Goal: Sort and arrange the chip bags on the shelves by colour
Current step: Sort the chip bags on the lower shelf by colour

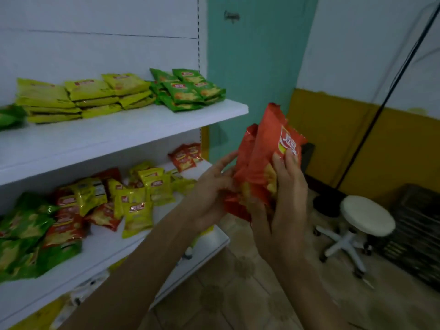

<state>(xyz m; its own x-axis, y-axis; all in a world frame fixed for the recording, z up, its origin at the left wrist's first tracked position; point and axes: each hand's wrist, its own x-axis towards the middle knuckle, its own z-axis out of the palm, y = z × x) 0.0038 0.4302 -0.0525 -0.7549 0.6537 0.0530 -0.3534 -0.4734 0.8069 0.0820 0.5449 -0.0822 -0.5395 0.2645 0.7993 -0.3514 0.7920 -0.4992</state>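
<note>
The hands cover the red bags' lower ends; the left edge crops the leftmost green bags

upper shelf: near strip bare; yellow bags and green bags fill the far half | lower shelf: mixed heap blocks left and middle; near right bare; red pair far right | floor right: stool stands there

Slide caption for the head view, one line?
Left hand and right hand hold red chip bags; yellow stacks and green stacks lie on the upper shelf, mixed bags below.
</note>
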